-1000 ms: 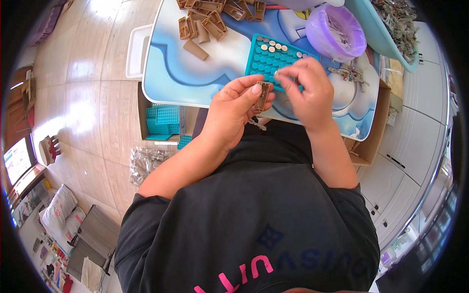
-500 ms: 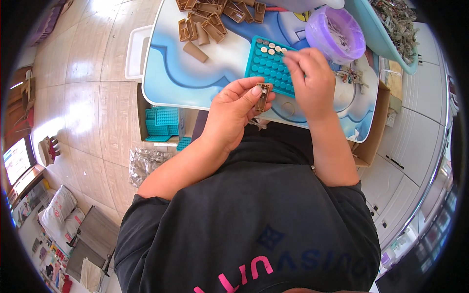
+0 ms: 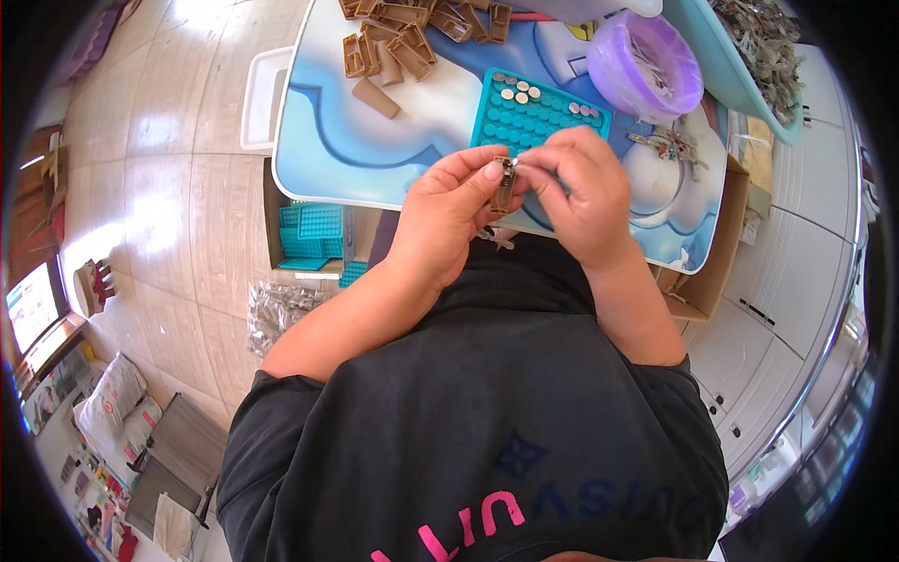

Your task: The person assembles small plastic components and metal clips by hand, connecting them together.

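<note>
My left hand [image 3: 440, 211] grips a small brown plastic casing [image 3: 502, 199], its hollow side facing up with small metal parts inside. My right hand [image 3: 588, 197] is close against it, thumb and forefinger pinching a small silvery button cell [image 3: 515, 161] at the casing's upper end. Just beyond both hands lies a teal tray [image 3: 501, 133] with rows of round pockets. Several button cells [image 3: 522, 97] sit in its far rows, some pale and some darker. My right fingers partly cover the tray's near edge.
More brown casings [image 3: 398, 51] are heaped at the table's far left. A purple tub [image 3: 688, 80] and a big pale-teal basin [image 3: 791, 131] of wired parts stand far right. Small wired parts [image 3: 672, 145] lie near the tub. Teal trays [image 3: 318, 222] fill a box below left.
My right hand has come from over the tray toward me and left, bringing a button cell to the casing. More cells show at the tray's right side. My left hand stays in place.
</note>
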`<action>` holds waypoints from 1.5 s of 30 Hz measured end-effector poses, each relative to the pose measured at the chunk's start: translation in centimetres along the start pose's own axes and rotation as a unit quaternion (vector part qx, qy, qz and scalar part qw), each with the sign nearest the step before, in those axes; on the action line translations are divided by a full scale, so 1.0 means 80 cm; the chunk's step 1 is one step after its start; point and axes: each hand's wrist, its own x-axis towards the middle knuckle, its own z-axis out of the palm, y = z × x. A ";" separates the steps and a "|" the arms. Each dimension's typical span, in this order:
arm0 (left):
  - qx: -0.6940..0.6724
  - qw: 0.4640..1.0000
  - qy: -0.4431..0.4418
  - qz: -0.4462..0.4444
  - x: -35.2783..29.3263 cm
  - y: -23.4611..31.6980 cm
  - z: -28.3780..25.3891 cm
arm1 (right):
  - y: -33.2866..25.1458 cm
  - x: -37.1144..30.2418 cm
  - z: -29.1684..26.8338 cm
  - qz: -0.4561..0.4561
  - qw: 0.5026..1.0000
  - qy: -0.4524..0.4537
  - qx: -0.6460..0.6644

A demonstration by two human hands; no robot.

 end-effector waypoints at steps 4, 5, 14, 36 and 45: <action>-0.003 1.000 0.005 0.006 -0.001 -0.001 0.001 | 0.001 -0.007 0.005 -0.033 0.999 -0.012 -0.019; -0.003 1.000 0.005 0.007 -0.001 -0.001 0.001 | 0.000 -0.008 0.005 -0.046 0.998 -0.011 -0.034; -0.011 1.000 0.008 -0.001 -0.001 0.000 0.001 | 0.009 -0.009 0.003 -0.048 0.996 0.013 -0.067; -0.004 1.000 0.013 0.004 -0.002 -0.001 0.002 | -0.005 -0.004 0.005 -0.012 1.000 -0.017 -0.020; -0.001 0.999 0.031 0.018 -0.007 -0.005 0.007 | -0.009 -0.014 0.009 -0.039 0.994 -0.038 -0.094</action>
